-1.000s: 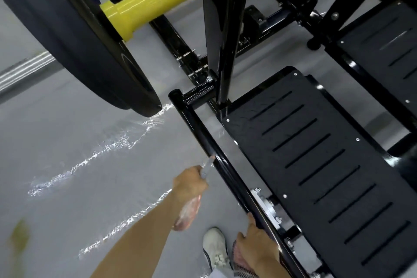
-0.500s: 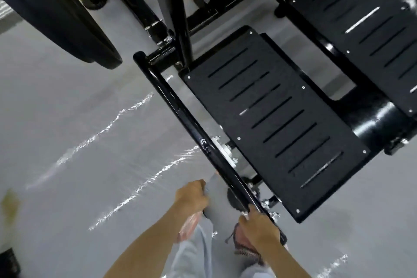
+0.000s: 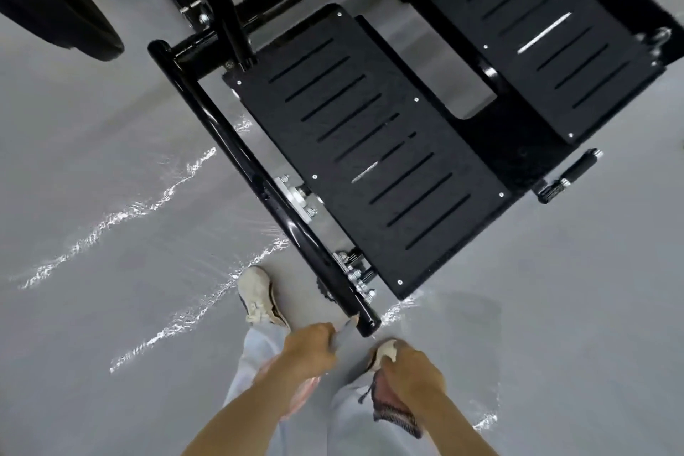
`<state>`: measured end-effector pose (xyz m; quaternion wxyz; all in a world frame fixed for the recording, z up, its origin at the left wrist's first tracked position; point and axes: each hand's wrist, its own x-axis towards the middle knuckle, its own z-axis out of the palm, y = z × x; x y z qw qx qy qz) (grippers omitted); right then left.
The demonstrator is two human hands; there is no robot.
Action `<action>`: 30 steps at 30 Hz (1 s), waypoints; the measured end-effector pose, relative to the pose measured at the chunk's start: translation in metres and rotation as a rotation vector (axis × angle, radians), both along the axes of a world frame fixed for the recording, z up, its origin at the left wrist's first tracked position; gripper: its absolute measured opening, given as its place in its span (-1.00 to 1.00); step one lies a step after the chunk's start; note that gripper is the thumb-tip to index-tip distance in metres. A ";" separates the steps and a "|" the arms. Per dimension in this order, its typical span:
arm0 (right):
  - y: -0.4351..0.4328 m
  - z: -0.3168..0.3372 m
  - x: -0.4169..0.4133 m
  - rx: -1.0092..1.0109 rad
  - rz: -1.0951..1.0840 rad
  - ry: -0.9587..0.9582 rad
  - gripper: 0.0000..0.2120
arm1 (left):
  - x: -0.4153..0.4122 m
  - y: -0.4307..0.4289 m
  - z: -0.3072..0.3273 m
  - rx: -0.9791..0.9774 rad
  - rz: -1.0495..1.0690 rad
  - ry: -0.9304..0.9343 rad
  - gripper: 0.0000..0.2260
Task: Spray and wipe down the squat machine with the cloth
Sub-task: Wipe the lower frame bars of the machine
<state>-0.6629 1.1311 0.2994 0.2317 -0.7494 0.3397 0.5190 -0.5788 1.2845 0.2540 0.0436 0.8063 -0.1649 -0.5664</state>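
Head view: our two hands at the near end of the squat machine (image 3: 525, 144), bottle and cloth held.

We see the machine filling the upper frame, its near footplate (image 3: 366, 155) and far footplate (image 3: 529, 37) side by side, long axes running from upper left to lower right. The black side tube (image 3: 259, 178) follows the same diagonal along the near plate's left edge, its capped end pointing down toward us. Our left hand (image 3: 309, 348) curls tightly round the spray bottle (image 3: 340, 337), whose nozzle points up-right, just beside that tube end. Our right hand (image 3: 414, 370) grips the bunched cloth (image 3: 392, 409), which hangs below the fist, apart from the machine.
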 end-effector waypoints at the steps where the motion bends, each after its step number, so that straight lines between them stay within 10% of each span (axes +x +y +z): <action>1: -0.003 -0.003 -0.004 -0.010 -0.033 -0.004 -0.56 | -0.005 -0.002 0.001 0.011 0.015 -0.013 -0.76; 10: -0.050 0.004 -0.023 0.061 -0.268 -0.055 -0.63 | -0.002 -0.040 0.018 -0.172 0.390 -0.001 -0.54; 14: -0.071 0.004 -0.032 0.046 -0.481 -0.075 -0.65 | 0.017 -0.093 0.036 -0.303 0.485 -0.135 -0.92; 16: -0.082 0.004 -0.036 0.055 -0.594 -0.082 -0.66 | 0.026 -0.123 0.037 -0.340 0.535 -0.191 -0.78; 30: -0.119 -0.023 -0.044 0.219 -1.150 -0.295 -0.66 | 0.033 -0.213 0.013 -0.650 0.591 -0.414 -0.68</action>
